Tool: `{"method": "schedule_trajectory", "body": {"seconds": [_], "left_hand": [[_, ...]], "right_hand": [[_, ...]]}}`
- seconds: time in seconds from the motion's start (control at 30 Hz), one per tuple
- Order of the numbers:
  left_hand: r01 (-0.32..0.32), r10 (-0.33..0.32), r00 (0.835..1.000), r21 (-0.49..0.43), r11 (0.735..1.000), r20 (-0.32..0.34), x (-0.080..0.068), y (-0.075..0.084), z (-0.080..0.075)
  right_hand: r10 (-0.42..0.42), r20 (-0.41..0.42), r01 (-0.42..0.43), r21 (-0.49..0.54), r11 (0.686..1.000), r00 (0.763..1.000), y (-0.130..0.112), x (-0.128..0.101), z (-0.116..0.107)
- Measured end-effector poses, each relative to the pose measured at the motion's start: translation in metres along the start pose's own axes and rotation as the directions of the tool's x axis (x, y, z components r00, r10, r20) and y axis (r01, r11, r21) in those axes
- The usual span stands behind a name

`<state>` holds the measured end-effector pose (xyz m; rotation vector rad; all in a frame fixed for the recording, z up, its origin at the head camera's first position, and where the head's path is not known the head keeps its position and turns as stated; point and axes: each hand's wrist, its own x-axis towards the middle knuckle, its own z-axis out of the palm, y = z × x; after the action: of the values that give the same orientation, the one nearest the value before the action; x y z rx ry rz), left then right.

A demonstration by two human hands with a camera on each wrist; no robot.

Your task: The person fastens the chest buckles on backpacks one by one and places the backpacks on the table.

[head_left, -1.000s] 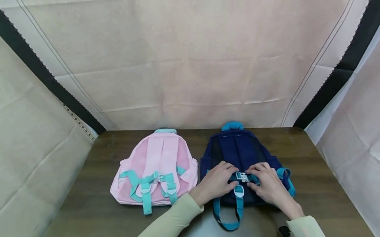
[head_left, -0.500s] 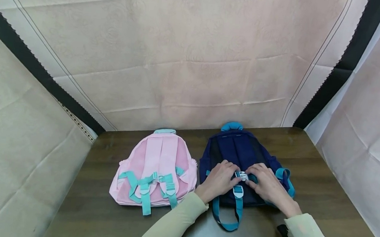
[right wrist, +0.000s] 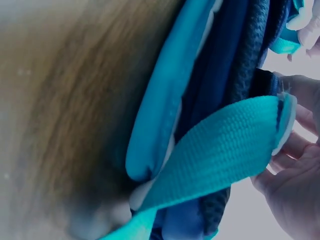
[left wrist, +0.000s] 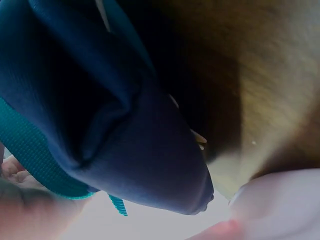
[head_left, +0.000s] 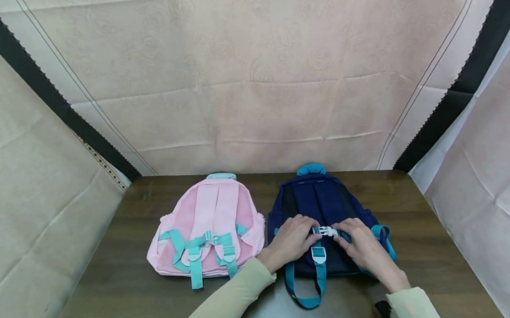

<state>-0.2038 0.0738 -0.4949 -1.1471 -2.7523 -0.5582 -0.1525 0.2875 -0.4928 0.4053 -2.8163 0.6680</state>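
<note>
Head view: one navy backpack (head_left: pixel 312 193), back panel up, on desk (head_left: pixel 110 287), beside one pink backpack (head_left: pixel 217 203); white buckle (head_left: pixel 325 231) across the navy one. Hands: left hand (head_left: pixel 291 239), nearly closed, pinching buckle's left end; right hand (head_left: pixel 362 245), likewise, at its right end.
Left wrist view: navy fabric (left wrist: pixel 150 150), teal strap (left wrist: pixel 35 155); fingertips hidden.
Right wrist view: teal webbing (right wrist: pixel 215 150) near palm; grip not discernible.

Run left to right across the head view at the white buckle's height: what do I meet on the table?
Pink backpack → left hand → white buckle → right hand → teal side strap loop.
</note>
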Motion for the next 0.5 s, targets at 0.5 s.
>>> {"method": "schedule_trajectory", "body": {"seconds": [0.5], "left_hand": [[-0.011,0.011,1.0,0.025,1.0,0.002,0.0037,-0.0004,0.0002]], "right_hand": [[-0.025,-0.002,0.025,0.005,1.0,1.0,0.0002,-0.0007,-0.0074]]}}
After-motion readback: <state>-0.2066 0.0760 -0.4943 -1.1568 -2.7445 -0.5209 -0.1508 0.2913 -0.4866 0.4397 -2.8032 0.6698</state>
